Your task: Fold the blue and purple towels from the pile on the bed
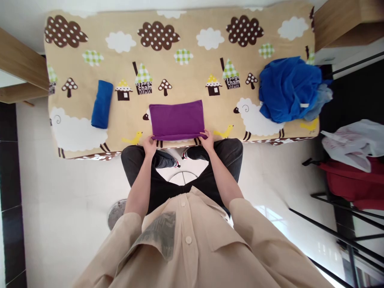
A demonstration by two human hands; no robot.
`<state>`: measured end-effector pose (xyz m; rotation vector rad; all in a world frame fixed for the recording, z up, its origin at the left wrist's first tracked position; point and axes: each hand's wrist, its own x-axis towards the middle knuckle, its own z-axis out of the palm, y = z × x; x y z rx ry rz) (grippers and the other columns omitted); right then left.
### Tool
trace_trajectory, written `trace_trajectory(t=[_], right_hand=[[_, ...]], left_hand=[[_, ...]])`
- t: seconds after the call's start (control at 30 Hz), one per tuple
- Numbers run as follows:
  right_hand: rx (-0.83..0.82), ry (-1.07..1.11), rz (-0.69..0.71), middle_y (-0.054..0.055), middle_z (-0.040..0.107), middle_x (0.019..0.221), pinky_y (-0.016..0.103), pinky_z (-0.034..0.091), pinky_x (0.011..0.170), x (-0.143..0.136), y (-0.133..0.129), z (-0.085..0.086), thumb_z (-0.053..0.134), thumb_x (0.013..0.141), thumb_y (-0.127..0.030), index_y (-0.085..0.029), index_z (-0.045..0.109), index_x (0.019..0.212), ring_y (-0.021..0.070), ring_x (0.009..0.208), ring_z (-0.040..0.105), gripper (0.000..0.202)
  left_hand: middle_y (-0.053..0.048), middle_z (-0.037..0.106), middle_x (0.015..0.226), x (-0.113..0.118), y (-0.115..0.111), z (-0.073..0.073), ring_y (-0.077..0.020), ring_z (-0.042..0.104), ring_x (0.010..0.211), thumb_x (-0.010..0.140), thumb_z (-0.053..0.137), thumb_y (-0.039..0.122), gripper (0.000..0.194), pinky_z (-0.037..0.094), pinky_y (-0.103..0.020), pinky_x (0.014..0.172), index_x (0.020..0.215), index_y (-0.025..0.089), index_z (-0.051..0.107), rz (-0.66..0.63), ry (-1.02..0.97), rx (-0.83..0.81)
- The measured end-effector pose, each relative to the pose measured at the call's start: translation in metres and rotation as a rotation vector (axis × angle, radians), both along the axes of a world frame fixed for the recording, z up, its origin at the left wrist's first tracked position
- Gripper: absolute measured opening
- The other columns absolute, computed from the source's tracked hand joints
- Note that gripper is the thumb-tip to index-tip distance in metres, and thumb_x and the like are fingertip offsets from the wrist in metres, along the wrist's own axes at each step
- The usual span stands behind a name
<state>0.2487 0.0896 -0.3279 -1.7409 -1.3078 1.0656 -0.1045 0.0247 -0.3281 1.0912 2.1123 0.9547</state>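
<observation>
Wearing a beige shirt (188, 224) and dark trousers (163, 184), sitting knees apart right up against the near side of the sheet (189, 80), so basically at 6 o'clock from the purple cloth (177, 120) (counting 12 as straight ahead). Reaching both forearms forward over the thighs, kinda symmetrical.

Pinching the cloth at its 8 o'clock corner with the left hand (149, 146), and doing the same at the 4 o'clock corner with the right hand (207, 141). Pressing thumb and fingertips onto the narrow fold along the 6 o'clock edge. Honestly not managing to tell the pose of the other fingers, too small and partly hidden.

Having the cloth lying flat on the sheet just in front of the knees, folded into a wide rectangle and covering most of a printed sheep.

Seeing a blue cloth (102, 105) just past 9, made into a narrow bundle, well apart from the purple one. Spotting a crumpled blue pile (288, 90) around half past 2, with a paler bit (322, 103) poking out toward 3.

Farther out, off the sheet, getting a white bag (354, 142) slumping over something red (354, 182) a bit past 3, plus wood furniture (348, 24) at 2.
</observation>
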Motion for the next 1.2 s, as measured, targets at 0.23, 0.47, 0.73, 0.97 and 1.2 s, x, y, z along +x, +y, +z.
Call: trace_trajectory(t=[0.23, 0.47, 0.73, 0.97, 1.2], right_hand=[[0.005, 0.183, -0.144, 0.016, 0.078, 0.118, 0.043, 0.055, 0.112, 0.003, 0.015, -0.02, 0.082, 0.075, -0.028, -0.014, 0.067, 0.117, 0.0249, 0.113, 0.074, 0.047], [-0.124, 0.182, -0.186, 0.016, 0.075, 0.125, 0.042, 0.055, 0.111, 0.004, 0.025, -0.028, 0.072, 0.08, -0.018, -0.013, 0.061, 0.129, 0.0226, 0.117, 0.073, 0.051], [-0.148, -0.04, -0.228, 0.019, 0.077, 0.11, 0.044, 0.059, 0.102, 0.007, 0.024, -0.028, 0.074, 0.088, -0.033, -0.01, 0.069, 0.108, 0.0252, 0.102, 0.074, 0.031], [-0.175, -0.27, -0.143, 0.016, 0.076, 0.108, 0.048, 0.053, 0.106, 0.007, 0.011, -0.017, 0.067, 0.094, -0.039, -0.015, 0.069, 0.106, 0.0275, 0.106, 0.07, 0.028], [-0.194, -0.315, -0.167, 0.016, 0.075, 0.115, 0.048, 0.051, 0.107, 0.003, 0.007, -0.008, 0.065, 0.096, -0.034, -0.015, 0.069, 0.109, 0.0291, 0.112, 0.068, 0.023]], left_hand=[[-0.012, 0.076, 0.105, -0.005, 0.015, -0.022, -0.0238, 0.075, 0.106, 0.083, 0.075, 0.021, 0.018, 0.056, -0.044, 0.109, 0.1, 0.018, 0.069, 0.115, -0.33, 0.115], [-0.014, 0.074, 0.116, -0.002, 0.023, -0.02, -0.0234, 0.073, 0.114, 0.083, 0.077, 0.02, 0.03, 0.055, -0.041, 0.11, 0.11, 0.017, 0.065, 0.134, -0.352, 0.059], [-0.016, 0.076, 0.113, -0.002, 0.02, -0.019, -0.0249, 0.074, 0.112, 0.096, 0.07, 0.034, 0.025, 0.057, -0.041, 0.109, 0.109, 0.014, 0.069, 0.111, -0.3, -0.048], [-0.014, 0.076, 0.101, -0.006, 0.011, -0.021, -0.0279, 0.075, 0.103, 0.096, 0.065, 0.034, 0.024, 0.056, -0.043, 0.105, 0.104, 0.012, 0.073, 0.156, -0.091, -0.136], [-0.013, 0.076, 0.098, -0.007, 0.011, -0.023, -0.0255, 0.074, 0.096, 0.093, 0.063, 0.024, 0.018, 0.057, -0.041, 0.101, 0.102, 0.013, 0.074, 0.199, -0.081, -0.143]])
